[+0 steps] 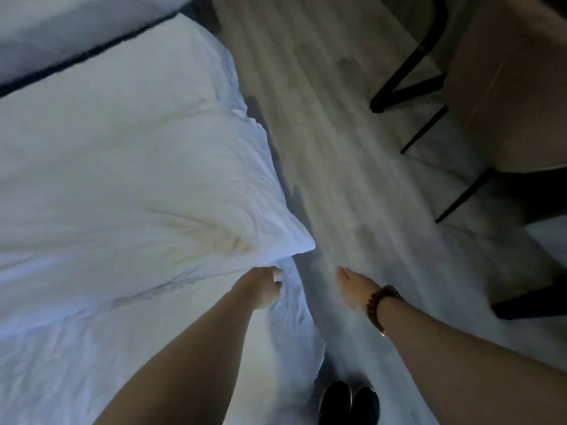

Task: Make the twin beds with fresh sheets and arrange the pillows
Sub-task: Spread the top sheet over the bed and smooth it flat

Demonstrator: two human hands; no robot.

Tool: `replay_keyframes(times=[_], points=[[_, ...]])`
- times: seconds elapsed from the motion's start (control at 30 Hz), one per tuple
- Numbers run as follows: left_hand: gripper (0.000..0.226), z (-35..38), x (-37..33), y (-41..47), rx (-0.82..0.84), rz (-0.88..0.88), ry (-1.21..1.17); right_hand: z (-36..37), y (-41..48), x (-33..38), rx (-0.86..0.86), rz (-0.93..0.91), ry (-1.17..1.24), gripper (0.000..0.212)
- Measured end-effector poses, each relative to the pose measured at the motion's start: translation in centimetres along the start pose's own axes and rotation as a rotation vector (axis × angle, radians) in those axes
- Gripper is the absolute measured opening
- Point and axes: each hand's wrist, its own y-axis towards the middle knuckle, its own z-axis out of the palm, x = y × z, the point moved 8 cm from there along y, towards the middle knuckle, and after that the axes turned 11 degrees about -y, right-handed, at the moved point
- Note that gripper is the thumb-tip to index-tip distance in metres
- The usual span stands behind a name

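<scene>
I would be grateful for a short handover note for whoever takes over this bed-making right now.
Left hand: fingers curled into the sheet at the bed's side edge, just below the pillow's corner. Blur hides the exact grip.
Right hand: open, holds nothing, over the floor beside the bed.
Pillow: in a white case on the near bed, one corner poking past the edge.
Done: sheet and pillow are on this bed.
Left: the sheet is wrinkled along the side and probably needs smoothing or tucking. Too little of the second bed shows to judge it.
</scene>
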Motion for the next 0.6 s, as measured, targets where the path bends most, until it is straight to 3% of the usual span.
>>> replay_keyframes(times=[0.1,0.17,0.4,0.6], points=[[0.037,-3.8,-2.2,-2.8,-0.159,0.028,-0.200,-5.8,-2.6,2.3,-0.039,-0.094,-0.095,0.056],[0.039,-5.5,-3.6,-3.6,-0.139,0.006,-0.289,-10.0,-3.5,4.1,-0.076,-0.132,-0.141,0.055],[0.023,-14.4,-6.9,-2.5,-0.305,-0.073,-0.890,-23.9,-4.4,10.9,-0.179,-0.250,-0.381,0.043],[0.025,-23.0,-12.1,0.5,-0.285,-0.098,-1.054,-32.7,-0.9,15.2,-0.215,-0.285,-0.499,0.004]])
